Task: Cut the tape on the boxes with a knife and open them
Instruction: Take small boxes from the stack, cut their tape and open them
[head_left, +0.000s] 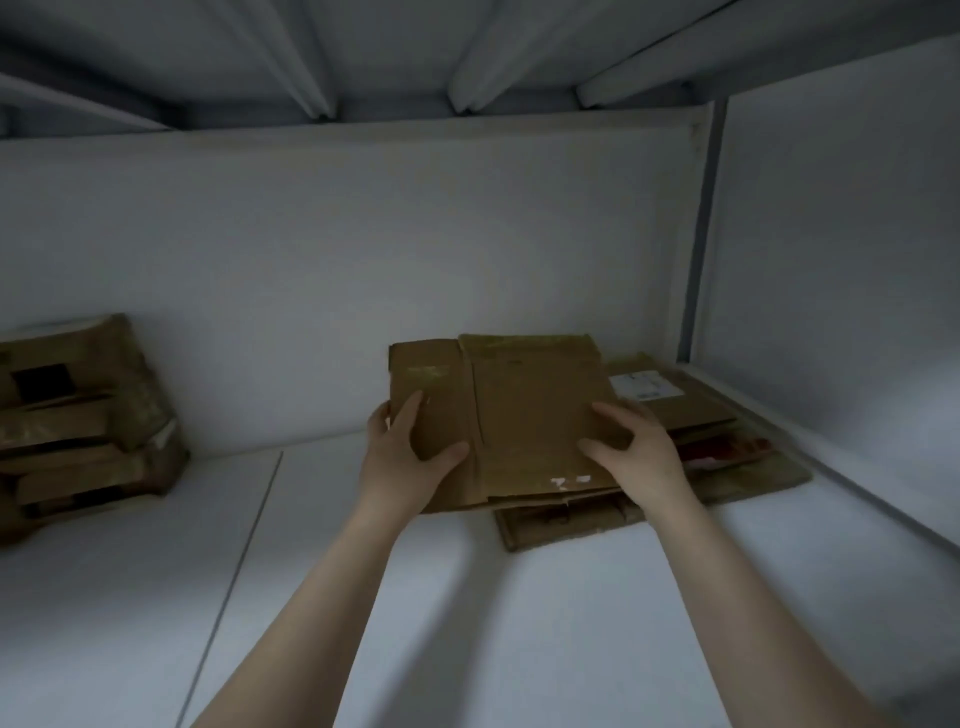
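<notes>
The white shelf (363, 597) lay beneath both forearms. Far left of the left hand (400, 457), a box stack (78, 415) was cut off by the frame. The left hand and the right hand (639, 457) each gripped a side of the flattened box (519, 415), fingers curled over it. The box hid much of the cardboard pile (753, 478) below. A red thing (727, 449) just right of the right hand was too dim to identify.

Flattened brown box (524, 415) atop flattened boxes (691, 410)

Dim, bluish, soft picture; forearm shadows fall on the shelf (130, 597); wide-angle bending at edges
</notes>
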